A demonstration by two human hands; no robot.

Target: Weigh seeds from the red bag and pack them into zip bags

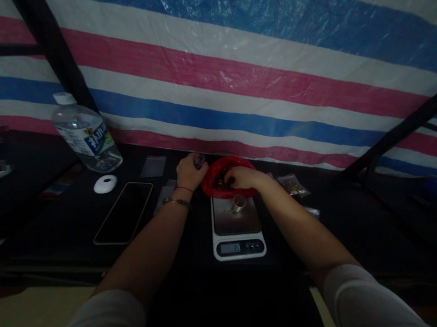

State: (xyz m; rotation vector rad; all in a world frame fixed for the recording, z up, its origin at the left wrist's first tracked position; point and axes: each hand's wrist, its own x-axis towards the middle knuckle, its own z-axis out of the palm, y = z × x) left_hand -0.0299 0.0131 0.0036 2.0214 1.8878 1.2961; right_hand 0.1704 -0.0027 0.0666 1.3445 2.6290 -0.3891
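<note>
Red bag (238, 160) at the back of the table (281, 246), right hand (242, 177) inside

The bag lies open beside the foot of a striped sheet (254, 67), just behind a kitchen scale (239, 251). Its near edge overlaps the far end of the scale in this view; whether it rests on the scale, I cannot tell. Small dark pieces (221, 180) fill the bottom of the bag. The right hand reaches in over the rim with fingers bent down among them; whether it grips any, I cannot tell. The left hand (190, 172), just beside the bag, is closed around a small dark container (199, 159). A bracelet (177, 201) and a red cord (184, 188) circle the left wrist.

On the scale's plate lies a small clear cup (239, 203), tipped over. The display (230, 248) seems to read 35, though it is blurred. A packet of small pieces (293, 186) lies to the right of the bag, beyond the right forearm.

To the left of the left hand, a clear plastic bag (153, 166) lies flat. Farther left are a dark-screened phone (123, 213), a rounded white case (105, 183) and an upright bottle (85, 135) with a white cap.
</note>
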